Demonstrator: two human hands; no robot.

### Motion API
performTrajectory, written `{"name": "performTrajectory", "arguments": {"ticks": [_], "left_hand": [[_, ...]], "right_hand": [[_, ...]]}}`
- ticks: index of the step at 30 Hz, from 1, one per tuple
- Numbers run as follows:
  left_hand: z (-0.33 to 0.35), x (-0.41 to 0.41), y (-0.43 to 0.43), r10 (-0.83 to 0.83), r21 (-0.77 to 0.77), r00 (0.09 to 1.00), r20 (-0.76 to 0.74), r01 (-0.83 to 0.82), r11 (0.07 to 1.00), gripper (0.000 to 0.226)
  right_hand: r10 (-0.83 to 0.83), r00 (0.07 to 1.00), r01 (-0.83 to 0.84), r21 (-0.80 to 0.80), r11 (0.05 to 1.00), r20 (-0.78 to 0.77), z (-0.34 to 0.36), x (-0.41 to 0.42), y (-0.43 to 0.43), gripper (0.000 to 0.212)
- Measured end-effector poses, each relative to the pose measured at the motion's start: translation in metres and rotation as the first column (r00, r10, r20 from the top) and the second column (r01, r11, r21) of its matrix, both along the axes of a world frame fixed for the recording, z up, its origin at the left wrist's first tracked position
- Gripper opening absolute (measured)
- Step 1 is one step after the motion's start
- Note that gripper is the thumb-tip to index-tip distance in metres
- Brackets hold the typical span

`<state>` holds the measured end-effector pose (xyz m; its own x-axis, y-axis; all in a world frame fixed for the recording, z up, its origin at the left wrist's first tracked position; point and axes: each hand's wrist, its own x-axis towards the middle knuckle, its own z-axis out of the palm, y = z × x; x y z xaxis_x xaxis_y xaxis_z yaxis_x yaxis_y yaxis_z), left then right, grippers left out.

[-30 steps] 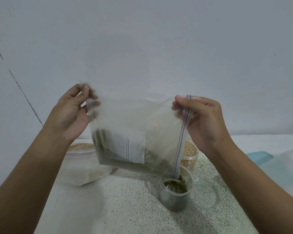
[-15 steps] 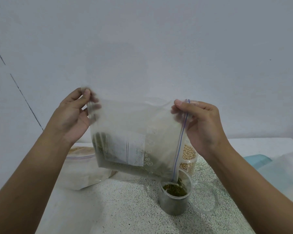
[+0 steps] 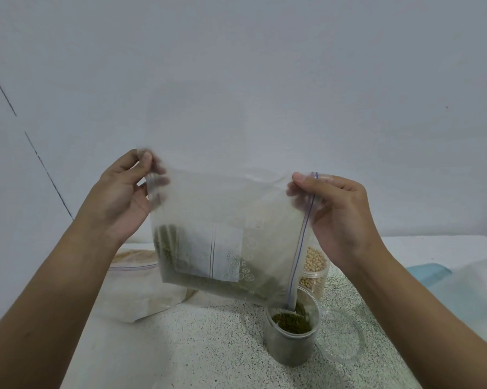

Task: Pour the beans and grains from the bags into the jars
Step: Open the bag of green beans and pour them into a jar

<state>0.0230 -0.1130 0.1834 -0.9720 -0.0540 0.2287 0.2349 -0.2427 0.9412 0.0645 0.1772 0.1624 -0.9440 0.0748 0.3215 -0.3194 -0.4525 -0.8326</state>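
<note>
- A speckled white worktop stands against a plain pale wall.
- The zip bag hangs in the air above the worktop, turned sideways with its blue-lined zip edge on the right; its lower corner dips into the mouth of the clear jar.
- Green beans lie along the bag's low edge, and more fill the jar nearly to the rim.
- The left grip pinches the bag's upper left corner; the right grip pinches the upper zip corner.
- Behind is a tub of pale beans, with a clear lid beside the jar.
- A second bag lies left.
</note>
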Motion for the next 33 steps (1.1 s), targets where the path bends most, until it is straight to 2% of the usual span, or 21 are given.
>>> {"name": "performTrajectory", "arguments": {"ticks": [33], "left_hand": [[0.0029, 0.0064, 0.0074, -0.028, -0.004, 1.0, 0.005, 0.028, 1.0, 0.037]], "right_hand": [[-0.05, 0.998, 0.051, -0.034, 0.998, 0.025, 0.0051, -0.0022, 0.0071, 0.008]]}}
